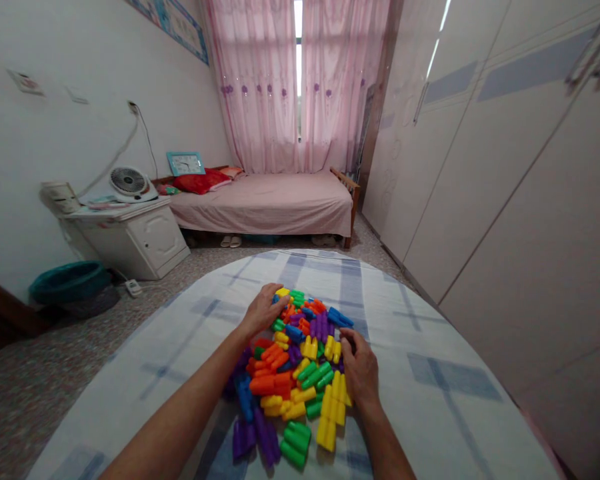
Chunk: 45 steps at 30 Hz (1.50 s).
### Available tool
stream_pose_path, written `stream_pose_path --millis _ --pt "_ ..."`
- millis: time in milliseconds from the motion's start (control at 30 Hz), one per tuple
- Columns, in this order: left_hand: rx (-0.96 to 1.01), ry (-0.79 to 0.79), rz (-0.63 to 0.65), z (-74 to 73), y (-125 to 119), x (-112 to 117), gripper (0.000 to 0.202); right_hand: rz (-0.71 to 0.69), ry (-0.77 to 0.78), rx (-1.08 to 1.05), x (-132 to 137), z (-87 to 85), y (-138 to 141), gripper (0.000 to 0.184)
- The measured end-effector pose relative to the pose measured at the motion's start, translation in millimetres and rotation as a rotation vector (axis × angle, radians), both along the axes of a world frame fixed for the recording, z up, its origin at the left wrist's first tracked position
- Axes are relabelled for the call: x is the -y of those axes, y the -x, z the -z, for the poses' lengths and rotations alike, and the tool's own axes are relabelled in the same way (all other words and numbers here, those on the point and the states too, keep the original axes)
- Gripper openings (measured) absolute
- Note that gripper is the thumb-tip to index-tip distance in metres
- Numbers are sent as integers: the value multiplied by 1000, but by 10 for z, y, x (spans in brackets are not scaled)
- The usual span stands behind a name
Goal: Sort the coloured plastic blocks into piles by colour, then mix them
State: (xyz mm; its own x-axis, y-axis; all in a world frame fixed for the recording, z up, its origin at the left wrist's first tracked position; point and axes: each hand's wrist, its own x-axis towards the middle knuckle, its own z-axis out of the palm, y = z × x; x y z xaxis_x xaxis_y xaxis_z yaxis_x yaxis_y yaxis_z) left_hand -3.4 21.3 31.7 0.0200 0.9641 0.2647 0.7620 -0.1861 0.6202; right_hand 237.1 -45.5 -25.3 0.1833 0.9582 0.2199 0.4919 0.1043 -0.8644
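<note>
A heap of colourful plastic building pieces [295,353], ribbed like joined tubes, lies on the cloth-covered table [180,373]. My left hand [264,312] rests at its far left edge, thumb and fingers apart around a yellow piece [283,292] and a blue one. Against the right edge is my right hand [361,368], fingers loosely bent and apart, beside a short yellow piece [333,349]. Nearer me lie a long yellow joined piece [332,413], a green piece [296,443] and purple pieces [266,437]. Some fingertips are hidden.
The table's rounded edge curves around the far side. Beyond it stands a bed [265,200] with a pink cover. A white cabinet [155,233] carries a fan [129,183], with a green bin [70,283] beside it. Tall wardrobe doors [460,173] line the right.
</note>
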Motion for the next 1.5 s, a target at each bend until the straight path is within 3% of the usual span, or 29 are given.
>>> stream_pose_path --millis 133,300,533,933,1100,1300,1400,1500 --pt "-151 192 2 154 22 -393 71 0 8 4 9 -2 2 36" --pt "-78 312 134 167 -68 -588 86 2 9 -9 17 3 10 34" --pt "57 405 331 86 -200 -543 53 8 2 -11 14 10 18 33" --pt "330 417 460 -198 -350 -33 28 4 -10 -5 13 5 15 33" --pt "233 325 460 -288 -362 298 31 5 -5 6 14 5 14 34" --pt "83 104 557 -477 -348 949 34 1 5 20 20 -38 18 36" --pt "108 33 382 -402 -193 1166 30 9 2 24 19 -39 20 36" --pt "72 -65 19 -116 116 1245 39 8 -5 21 13 -23 18 36"
